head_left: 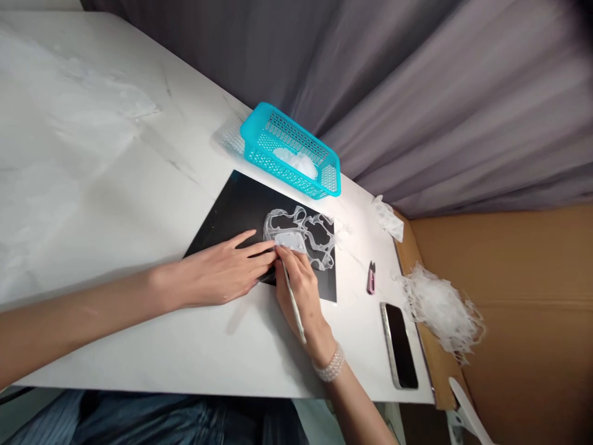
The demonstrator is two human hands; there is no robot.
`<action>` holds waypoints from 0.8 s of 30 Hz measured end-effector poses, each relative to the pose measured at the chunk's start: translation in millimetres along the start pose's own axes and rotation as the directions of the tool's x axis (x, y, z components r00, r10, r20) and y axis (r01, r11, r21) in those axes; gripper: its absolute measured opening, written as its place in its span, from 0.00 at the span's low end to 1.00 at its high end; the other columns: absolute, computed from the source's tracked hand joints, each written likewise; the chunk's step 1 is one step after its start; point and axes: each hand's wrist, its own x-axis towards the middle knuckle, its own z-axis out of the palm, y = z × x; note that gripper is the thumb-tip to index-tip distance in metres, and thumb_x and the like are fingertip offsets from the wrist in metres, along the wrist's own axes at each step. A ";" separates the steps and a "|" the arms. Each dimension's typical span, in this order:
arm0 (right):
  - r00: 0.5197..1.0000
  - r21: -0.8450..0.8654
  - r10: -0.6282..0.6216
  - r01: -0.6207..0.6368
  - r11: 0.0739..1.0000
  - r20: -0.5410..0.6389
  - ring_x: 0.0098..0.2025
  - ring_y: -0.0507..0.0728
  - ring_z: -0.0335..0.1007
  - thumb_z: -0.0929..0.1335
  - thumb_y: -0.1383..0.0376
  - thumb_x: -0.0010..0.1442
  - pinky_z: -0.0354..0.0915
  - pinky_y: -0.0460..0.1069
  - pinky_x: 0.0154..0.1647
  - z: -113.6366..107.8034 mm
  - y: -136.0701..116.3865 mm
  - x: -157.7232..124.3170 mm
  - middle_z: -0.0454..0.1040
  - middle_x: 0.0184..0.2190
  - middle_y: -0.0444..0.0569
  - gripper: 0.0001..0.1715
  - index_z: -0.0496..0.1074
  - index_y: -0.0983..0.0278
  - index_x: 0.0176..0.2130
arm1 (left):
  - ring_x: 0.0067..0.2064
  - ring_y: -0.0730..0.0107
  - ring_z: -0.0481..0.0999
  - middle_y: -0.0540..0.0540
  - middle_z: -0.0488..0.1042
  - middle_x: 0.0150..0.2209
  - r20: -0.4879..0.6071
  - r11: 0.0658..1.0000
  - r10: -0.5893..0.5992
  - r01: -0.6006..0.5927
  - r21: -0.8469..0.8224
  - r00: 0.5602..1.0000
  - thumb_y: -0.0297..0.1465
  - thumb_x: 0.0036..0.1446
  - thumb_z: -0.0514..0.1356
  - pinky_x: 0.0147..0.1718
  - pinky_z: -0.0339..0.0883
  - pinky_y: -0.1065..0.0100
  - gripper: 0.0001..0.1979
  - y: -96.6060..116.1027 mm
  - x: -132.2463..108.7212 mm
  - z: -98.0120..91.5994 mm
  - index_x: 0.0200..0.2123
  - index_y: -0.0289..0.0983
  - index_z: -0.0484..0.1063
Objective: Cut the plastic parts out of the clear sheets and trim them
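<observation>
A translucent white sheet with curved cut-outs (328, 256) lies on the right part of a black mat (231, 213). My left hand (225, 271) rests flat over the mat, fingers stretched out, with its fingertips at the sheet's left edge. In my right hand (301, 287) is a slim, pale pen-like tool (293, 303), gripped like a pencil. Its tip is hidden by my fingers, close to a whitish solid area (290, 240) of the sheet. The two hands meet at the fingertips.
Behind the mat stands a turquoise basket (287, 176) with white pieces inside. To the right are pink thread snips (371, 279), a phone (401, 346) and a white crumpled piece (389, 219). A heap of white strips (442, 309) hangs by the cardboard (519, 278). Clear plastic (69, 123) covers the left side.
</observation>
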 end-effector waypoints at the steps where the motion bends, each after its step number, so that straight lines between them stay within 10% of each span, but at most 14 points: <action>1: 1.000 0.001 0.001 -0.001 1.000 0.009 0.57 0.61 0.68 0.58 0.71 0.70 0.69 0.58 0.57 -1.2 0.6 1.0 0.75 0.56 0.54 0.25 0.66 0.59 0.63 | 0.69 0.52 0.60 0.39 0.70 0.62 0.010 0.999 0.017 -0.018 0.047 1.000 0.28 0.62 0.55 0.69 0.40 0.46 0.18 -1.2 -0.2 0.7 0.54 0.41 0.73; 10: 0.995 0.033 -0.040 0.037 0.999 0.089 0.54 0.62 0.67 0.58 0.72 0.69 0.70 0.59 0.56 -3.1 -0.6 10.7 0.75 0.55 0.54 0.25 0.69 0.61 0.61 | 0.66 0.52 0.65 0.39 0.72 0.60 0.116 0.962 0.005 -0.037 0.270 0.993 0.30 0.65 0.52 0.69 0.42 0.49 0.19 3.6 3.5 -1.4 0.57 0.39 0.71; 13: 0.993 0.253 0.120 -0.120 0.960 0.014 0.47 0.60 0.74 0.60 0.68 0.69 0.73 0.58 0.51 -18.1 10.6 11.4 0.79 0.48 0.53 0.20 0.75 0.60 0.54 | 0.66 0.54 0.65 0.39 0.71 0.62 0.104 0.964 0.030 -0.056 0.259 0.994 0.29 0.64 0.51 0.69 0.43 0.52 0.22 1.0 3.1 -2.1 0.61 0.38 0.68; 18: 0.756 0.759 0.646 -0.356 0.545 -0.109 0.43 0.59 0.79 0.70 0.62 0.61 0.74 0.53 0.49 -76.8 84.5 -5.3 0.80 0.40 0.53 0.10 0.78 0.62 0.43 | 0.67 0.57 0.63 0.39 0.68 0.64 0.068 0.969 0.073 -0.087 0.233 0.995 0.26 0.61 0.52 0.70 0.43 0.58 0.25 -1.7 1.2 -1.9 0.62 0.35 0.68; 24: 0.720 0.831 0.682 -0.298 0.471 -0.128 0.40 0.56 0.78 0.74 0.59 0.55 0.74 0.55 0.50 -96.4 111.7 -15.4 0.80 0.36 0.50 0.12 0.78 0.62 0.39 | 0.66 0.60 0.65 0.40 0.71 0.61 0.141 0.955 0.035 -0.075 0.288 0.989 0.26 0.65 0.49 0.70 0.42 0.58 0.21 6.1 8.9 -13.1 0.58 0.34 0.71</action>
